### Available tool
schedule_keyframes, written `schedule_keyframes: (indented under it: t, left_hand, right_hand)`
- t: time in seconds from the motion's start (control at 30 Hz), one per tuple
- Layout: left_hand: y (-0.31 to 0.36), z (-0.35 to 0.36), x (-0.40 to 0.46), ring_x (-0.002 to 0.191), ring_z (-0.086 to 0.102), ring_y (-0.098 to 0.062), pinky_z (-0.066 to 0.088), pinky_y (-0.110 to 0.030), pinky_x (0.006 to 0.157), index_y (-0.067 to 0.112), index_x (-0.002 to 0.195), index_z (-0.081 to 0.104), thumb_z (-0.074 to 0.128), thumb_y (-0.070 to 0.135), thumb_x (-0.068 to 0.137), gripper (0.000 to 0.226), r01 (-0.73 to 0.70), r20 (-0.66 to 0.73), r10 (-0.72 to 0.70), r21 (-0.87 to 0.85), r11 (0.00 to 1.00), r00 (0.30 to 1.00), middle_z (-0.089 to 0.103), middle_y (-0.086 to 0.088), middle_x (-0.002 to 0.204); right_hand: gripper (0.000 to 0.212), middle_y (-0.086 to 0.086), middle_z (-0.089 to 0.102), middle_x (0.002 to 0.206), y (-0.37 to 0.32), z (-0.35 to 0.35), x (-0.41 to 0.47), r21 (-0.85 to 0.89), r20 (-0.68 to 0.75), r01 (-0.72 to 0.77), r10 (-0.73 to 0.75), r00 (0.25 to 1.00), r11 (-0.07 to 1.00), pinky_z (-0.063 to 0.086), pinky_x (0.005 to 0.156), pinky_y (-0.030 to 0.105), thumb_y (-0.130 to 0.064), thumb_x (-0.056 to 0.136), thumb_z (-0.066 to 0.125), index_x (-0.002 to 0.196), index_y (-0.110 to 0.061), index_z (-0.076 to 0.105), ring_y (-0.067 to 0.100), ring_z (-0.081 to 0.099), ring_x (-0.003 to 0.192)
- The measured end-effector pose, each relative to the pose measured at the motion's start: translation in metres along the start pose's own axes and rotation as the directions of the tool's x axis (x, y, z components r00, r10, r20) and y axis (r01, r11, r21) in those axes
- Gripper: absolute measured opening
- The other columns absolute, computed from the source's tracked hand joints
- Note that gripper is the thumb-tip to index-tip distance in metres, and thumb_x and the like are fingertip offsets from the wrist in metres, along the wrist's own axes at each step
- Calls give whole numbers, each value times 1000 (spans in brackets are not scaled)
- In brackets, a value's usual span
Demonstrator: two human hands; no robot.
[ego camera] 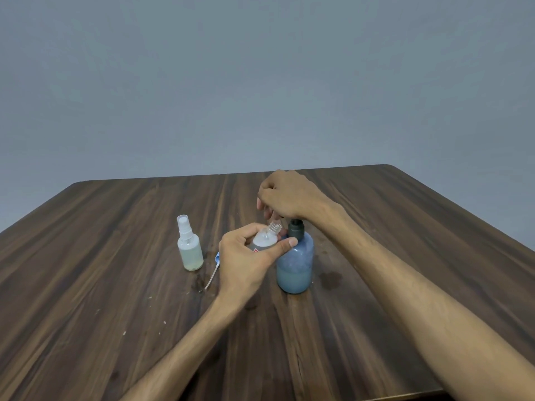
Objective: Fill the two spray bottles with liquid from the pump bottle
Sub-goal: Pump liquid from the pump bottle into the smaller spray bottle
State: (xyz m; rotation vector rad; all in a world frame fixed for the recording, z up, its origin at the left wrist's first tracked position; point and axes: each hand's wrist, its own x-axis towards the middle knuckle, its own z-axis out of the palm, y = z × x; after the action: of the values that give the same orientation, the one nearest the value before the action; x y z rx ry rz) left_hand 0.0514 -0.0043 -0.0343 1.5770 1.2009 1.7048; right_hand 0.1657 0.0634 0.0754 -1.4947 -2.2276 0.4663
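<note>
The left hand (248, 257), nearest the camera, grips the open spray bottle (265, 241), its neck tilted toward 1 o'clock, just under the pump's spout. The right hand (289, 198) presses on the pump bottle (295, 264) head, fingers curled; the nozzle itself is hidden. The second spray bottle (189, 246), capped, stands at 9 o'clock.

Dark wood-grain table (115, 256), wet stain (330, 277) and pale crumbs (150, 298) on top; grey-blue wall (260, 82) behind.

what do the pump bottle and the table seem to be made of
Pump bottle: probably translucent blue plastic, since the liquid level shows through; its collar looks dark matte plastic. Table: dark wood or a wood-look laminate, with streaked grain and a low sheen.
</note>
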Motion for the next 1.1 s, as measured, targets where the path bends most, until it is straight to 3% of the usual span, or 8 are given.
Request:
schedule_keyframes:
  t: [0.2, 0.3, 0.47, 0.63, 0.77, 0.93, 1.1]
  left_hand:
    - [-1, 0, 1, 69, 71, -5, 55, -23, 63, 17, 82, 80, 97, 16, 73, 19, -23, -7, 23, 23, 999, 1000, 79, 7, 75]
    - [0, 0, 0, 76, 76, -10, 61, -27, 67, 17, 86, 82, 96, 17, 73, 20, -8, -2, 8, 6, 1000, 1000, 81, 8, 80]
    - [1, -1, 0, 66, 68, -4, 53, -21, 61, 16, 81, 80, 97, 15, 73, 18, 18, 7, -18, -3, 1000, 1000, 78, 4, 73]
    - [2, 0, 0, 76, 76, -13, 61, -33, 69, 17, 85, 82, 97, 16, 73, 18, 25, 4, -25, -19, 999, 1000, 81, 3, 79]
    - [2, 0, 1, 70, 71, -7, 56, -25, 65, 16, 82, 81, 97, 14, 73, 18, 24, 5, -24, -12, 1000, 1000, 79, 4, 75]
    - [1, 0, -1, 76, 75, -11, 60, -29, 69, 16, 84, 82, 97, 14, 73, 19, 27, 3, -27, -15, 1000, 1000, 80, 5, 79]
    - [2, 0, 0, 72, 72, -7, 54, -23, 66, 15, 83, 82, 97, 14, 73, 18, 41, 1, -41, -15, 999, 999, 80, 3, 77]
  right_hand:
    - [30, 1, 80, 76, 0, 5, 0, -44, 29, -8, 9, 1000, 999, 63, 85, 47, -23, 86, 53, 75, -17, 79, 24, 77, 81]
    - [29, -1, 79, 73, 1, 0, -1, 5, -4, 2, -2, 1000, 1000, 64, 85, 47, -21, 90, 54, 75, -18, 79, 22, 78, 78]
    - [29, -2, 79, 74, 0, 8, -1, -29, 31, -27, 28, 999, 999, 62, 87, 46, -23, 87, 53, 69, -21, 76, 22, 76, 81]
    - [30, -2, 79, 72, 1, 1, 0, 7, -19, -5, 5, 1000, 1000, 64, 85, 46, -21, 92, 53, 75, -17, 78, 22, 78, 77]
    - [30, -2, 80, 73, 1, 6, 0, -21, 23, -24, 24, 999, 1000, 63, 87, 47, -23, 89, 53, 73, -19, 77, 22, 77, 80]
    - [31, -2, 79, 72, 1, 4, 0, -8, -27, -5, 4, 1000, 1000, 64, 85, 48, -24, 91, 53, 75, -18, 78, 23, 77, 78]
    - [30, -2, 79, 74, 1, 5, 1, -27, -9, -14, 14, 1000, 1000, 63, 86, 47, -23, 90, 53, 74, -18, 78, 23, 76, 80]
